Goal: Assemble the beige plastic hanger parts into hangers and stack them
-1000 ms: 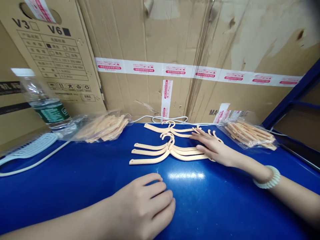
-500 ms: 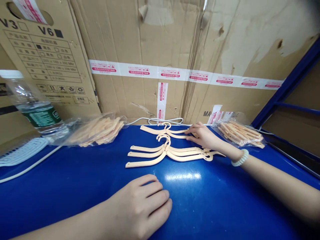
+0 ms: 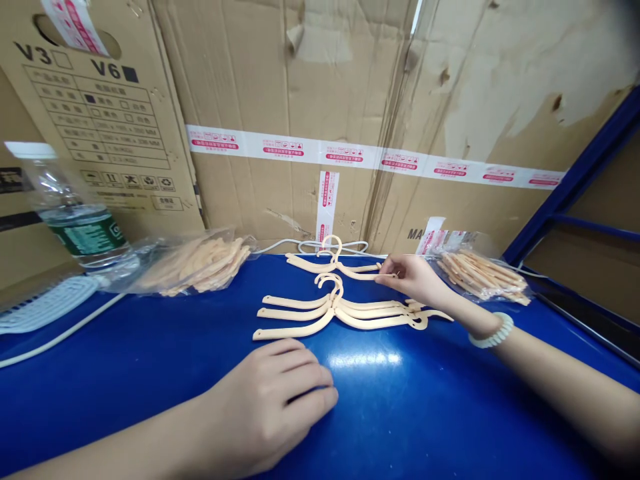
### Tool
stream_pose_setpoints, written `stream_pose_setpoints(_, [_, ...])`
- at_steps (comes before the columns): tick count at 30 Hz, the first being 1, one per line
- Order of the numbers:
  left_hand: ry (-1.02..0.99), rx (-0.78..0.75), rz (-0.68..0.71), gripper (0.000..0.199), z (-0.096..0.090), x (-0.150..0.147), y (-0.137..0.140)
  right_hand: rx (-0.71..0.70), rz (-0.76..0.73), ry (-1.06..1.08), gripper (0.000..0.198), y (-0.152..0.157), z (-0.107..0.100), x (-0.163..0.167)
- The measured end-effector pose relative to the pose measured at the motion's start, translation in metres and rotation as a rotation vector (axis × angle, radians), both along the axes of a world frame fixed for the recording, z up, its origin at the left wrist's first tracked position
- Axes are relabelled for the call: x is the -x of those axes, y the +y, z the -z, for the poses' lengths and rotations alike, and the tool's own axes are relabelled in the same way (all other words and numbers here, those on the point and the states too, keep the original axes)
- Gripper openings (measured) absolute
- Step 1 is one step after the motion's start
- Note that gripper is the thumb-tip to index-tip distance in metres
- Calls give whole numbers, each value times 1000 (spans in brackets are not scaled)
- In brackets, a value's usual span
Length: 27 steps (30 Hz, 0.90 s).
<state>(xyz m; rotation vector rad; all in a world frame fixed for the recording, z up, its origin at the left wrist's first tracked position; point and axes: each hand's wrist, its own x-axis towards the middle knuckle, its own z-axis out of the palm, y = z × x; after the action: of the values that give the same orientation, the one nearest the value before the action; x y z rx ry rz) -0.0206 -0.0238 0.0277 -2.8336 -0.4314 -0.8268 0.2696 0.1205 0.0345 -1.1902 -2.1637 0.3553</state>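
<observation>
At far left on the blue bench (image 3: pixel 425 413), a pale blue brush (image 3: pixel 53 305) lies flat, white cord (image 3: pixel 65 341) looping just in front. Bottle (image 3: pixel 85 223) behind it, leaning in view, green label, white cap; carton (image 3: pixel 110 133) marked V3/V6 stands behind that. Next right, left bag (image 3: pixel 220 262): clear plastic, full of beige parts. Left hand (image 3: pixel 285 400) sits near side, back up, fingers loosely curled; palm hidden, can't tell if it has anything. Front hangers (image 3: pixel 334 309), three, lie nested mid-bench just beyond that hand, hooks pointing away. Rear hangers (image 3: pixel 337 265), apparently two overlapping, lie just behind them. Right hand (image 3: pixel 413 277) is at their right end: thumb and fingers pinched together on the nearer one's arm; can't tell if the other is gripped too. Bracelet (image 3: pixel 493 331) on that wrist. Right bag (image 3: pixel 485 275), similar beige pieces, just beyond the forearm.
</observation>
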Motion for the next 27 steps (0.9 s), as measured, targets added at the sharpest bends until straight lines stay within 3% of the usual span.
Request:
stream_pose_setpoints(6, [-213, 103, -169, 27, -10, 27, 23, -24, 107, 277, 41, -16, -23, -8])
stream_pose_setpoints(10, [-480, 274, -487, 31, -8, 42, 43, 10, 84, 461, 39, -41, -40, -10])
stream_pose_setpoints(12, [-581, 378, -564, 42, -4, 44, 49, 57, 46, 501, 38, -51, -38, -6])
stream_pose_setpoints(17, [-497, 600, -528, 42, 4, 36, 45, 126, -36, 566, 37, -64, -9, 12])
stream_pose_setpoints(22, [-373, 525, -542, 31, 3, 31, 42, 207, -122, 521, 37, -66, -6, 9])
stream_pose_setpoints(24, [-394, 534, -582, 33, 1, 31, 44, 155, -109, 493, 34, -58, -13, -8])
stream_pose_setpoints(27, [-468, 583, -683, 32, 1, 31, 48, -43, 50, 366, 31, -37, -20, -45])
